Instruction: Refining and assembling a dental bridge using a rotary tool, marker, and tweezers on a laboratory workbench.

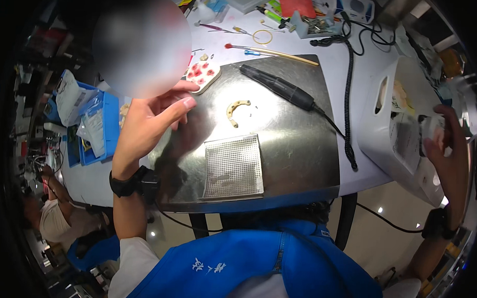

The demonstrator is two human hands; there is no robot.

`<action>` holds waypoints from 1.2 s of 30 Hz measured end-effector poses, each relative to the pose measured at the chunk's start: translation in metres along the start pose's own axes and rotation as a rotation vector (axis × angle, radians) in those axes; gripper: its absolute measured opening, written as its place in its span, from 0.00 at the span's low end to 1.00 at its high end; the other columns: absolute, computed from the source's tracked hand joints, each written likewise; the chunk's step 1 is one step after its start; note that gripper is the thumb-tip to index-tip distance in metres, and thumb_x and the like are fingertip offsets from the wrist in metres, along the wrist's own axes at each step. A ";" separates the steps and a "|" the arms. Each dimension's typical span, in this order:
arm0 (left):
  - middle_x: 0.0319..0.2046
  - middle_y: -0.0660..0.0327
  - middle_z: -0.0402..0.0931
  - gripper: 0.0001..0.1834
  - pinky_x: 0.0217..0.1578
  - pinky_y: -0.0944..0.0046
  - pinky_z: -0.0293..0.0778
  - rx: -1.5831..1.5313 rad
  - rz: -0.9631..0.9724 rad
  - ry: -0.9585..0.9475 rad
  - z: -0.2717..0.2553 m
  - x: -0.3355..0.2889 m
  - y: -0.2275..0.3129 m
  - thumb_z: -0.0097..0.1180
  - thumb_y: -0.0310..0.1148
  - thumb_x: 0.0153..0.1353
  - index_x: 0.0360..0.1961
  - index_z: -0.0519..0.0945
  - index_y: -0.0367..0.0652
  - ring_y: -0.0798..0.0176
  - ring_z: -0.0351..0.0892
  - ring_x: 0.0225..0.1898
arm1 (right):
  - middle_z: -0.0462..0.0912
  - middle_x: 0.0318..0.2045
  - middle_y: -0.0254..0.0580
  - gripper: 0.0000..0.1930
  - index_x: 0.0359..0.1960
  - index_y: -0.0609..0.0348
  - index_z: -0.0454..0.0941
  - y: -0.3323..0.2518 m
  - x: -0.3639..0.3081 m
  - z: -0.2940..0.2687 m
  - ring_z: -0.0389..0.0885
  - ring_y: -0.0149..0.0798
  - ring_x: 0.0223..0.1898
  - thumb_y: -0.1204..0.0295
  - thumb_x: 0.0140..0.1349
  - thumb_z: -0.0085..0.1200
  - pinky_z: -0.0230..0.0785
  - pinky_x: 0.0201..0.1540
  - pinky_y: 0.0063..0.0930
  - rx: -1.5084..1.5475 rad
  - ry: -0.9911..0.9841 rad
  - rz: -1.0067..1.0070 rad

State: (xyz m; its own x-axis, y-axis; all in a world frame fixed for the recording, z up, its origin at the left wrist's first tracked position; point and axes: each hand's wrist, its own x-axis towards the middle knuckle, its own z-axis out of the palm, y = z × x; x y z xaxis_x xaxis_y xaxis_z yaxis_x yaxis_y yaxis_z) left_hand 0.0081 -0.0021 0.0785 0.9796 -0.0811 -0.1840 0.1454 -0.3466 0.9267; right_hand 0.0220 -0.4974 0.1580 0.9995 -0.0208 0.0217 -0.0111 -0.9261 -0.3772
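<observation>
My left hand [158, 114] hovers over the left side of a shiny metal plate [296, 151], thumb out and fingers loosely bent, with nothing visible in it. Just beyond its fingertips lies a pale block [204, 77] with red-stained hollows. At the far right my right hand [448, 136] reaches into a white plastic bin [373, 119], thumb and fingers closed around a small clear plastic bag [432, 129]. A yellowish, horseshoe-shaped dental arch piece [232, 113] with dark spots rests mid-plate. Nearer me is a square perforated metal sheet [233, 167].
A black rotary handpiece [277, 87] lies on the plate, its coiled cable [348, 100] running along the right. Behind are a brush [273, 53], a yellow ring [262, 37] and cluttered tools. A blue crate [110, 126] holds bags at left. A blurred disc covers the upper left.
</observation>
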 end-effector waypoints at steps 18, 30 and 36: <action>0.44 0.46 0.81 0.32 0.38 0.56 0.84 -0.655 -0.117 0.024 0.007 -0.056 -0.017 0.57 0.36 0.61 0.64 0.69 0.30 0.49 0.87 0.38 | 0.79 0.51 0.55 0.35 0.62 0.59 0.74 -0.171 -0.021 0.096 0.79 0.56 0.54 0.66 0.51 0.73 0.72 0.58 0.44 0.242 -0.014 -0.899; 0.57 0.53 0.76 0.35 0.55 0.59 0.76 -0.292 -0.214 0.316 -0.007 -0.091 -0.058 0.58 0.36 0.63 0.70 0.67 0.35 0.57 0.81 0.52 | 0.83 0.34 0.38 0.15 0.36 0.58 0.85 0.041 -0.098 0.019 0.83 0.45 0.37 0.74 0.46 0.75 0.76 0.43 0.40 -0.171 0.227 -0.145; 0.59 0.55 0.74 0.42 0.61 0.64 0.69 -0.173 -0.223 0.392 0.008 -0.076 -0.052 0.65 0.22 0.53 0.71 0.65 0.34 0.60 0.76 0.59 | 0.83 0.31 0.34 0.13 0.30 0.57 0.83 0.039 -0.090 0.033 0.83 0.38 0.30 0.78 0.42 0.74 0.78 0.32 0.32 -0.026 0.202 -0.374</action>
State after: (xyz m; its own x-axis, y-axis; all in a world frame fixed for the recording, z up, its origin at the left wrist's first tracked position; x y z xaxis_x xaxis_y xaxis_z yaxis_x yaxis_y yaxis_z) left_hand -0.0754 0.0147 0.0420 0.8955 0.3473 -0.2784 0.3467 -0.1520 0.9256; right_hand -0.0671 -0.5192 0.1104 0.9094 0.2473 0.3345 0.3478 -0.8931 -0.2852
